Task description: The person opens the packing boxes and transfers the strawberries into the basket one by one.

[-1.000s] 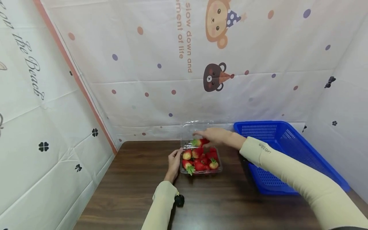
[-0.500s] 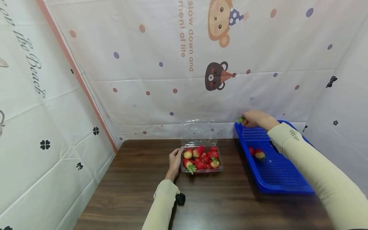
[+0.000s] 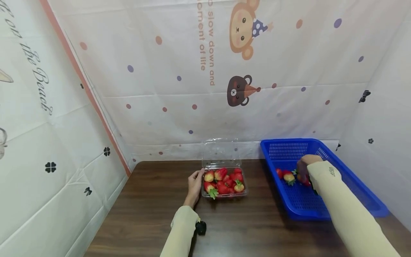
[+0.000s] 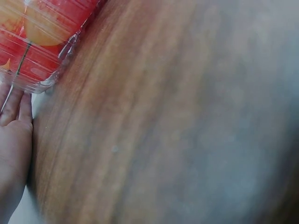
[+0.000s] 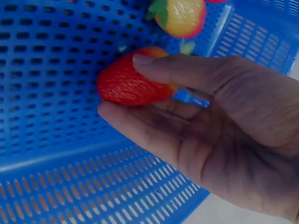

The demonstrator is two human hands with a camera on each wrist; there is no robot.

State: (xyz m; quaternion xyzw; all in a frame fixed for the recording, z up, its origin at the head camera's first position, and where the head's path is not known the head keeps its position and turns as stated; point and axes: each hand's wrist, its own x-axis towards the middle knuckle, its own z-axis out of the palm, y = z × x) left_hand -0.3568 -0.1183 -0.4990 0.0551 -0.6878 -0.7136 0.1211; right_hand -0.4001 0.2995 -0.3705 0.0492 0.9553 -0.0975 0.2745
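Observation:
My left hand (image 3: 194, 184) rests against the left side of a clear plastic clamshell box (image 3: 224, 195) filled with strawberries (image 3: 224, 187). In the left wrist view its fingers (image 4: 14, 105) lie fairly straight against the box wall. My right hand (image 3: 308, 164) is down inside a blue plastic basket (image 3: 285, 201). Thumb and fingers pinch a red strawberry (image 5: 133, 84) close over the basket's slotted floor, as the right wrist view shows. A yellowish strawberry (image 5: 184, 16) with green leaves lies beside it, and another red strawberry (image 3: 279, 173) sits by the basket's left wall.
The box's clear lid (image 3: 221, 151) stands raised at the back, near the printed cloth wall (image 3: 173, 125). Box and basket stand apart on a dark wooden table (image 3: 154, 203). A small black object (image 3: 201, 227) is at my left cuff.
My right hand has carried a strawberry from the clamshell box rightward over the basket's back rim and down into the basket. The left hand has stayed at the box.

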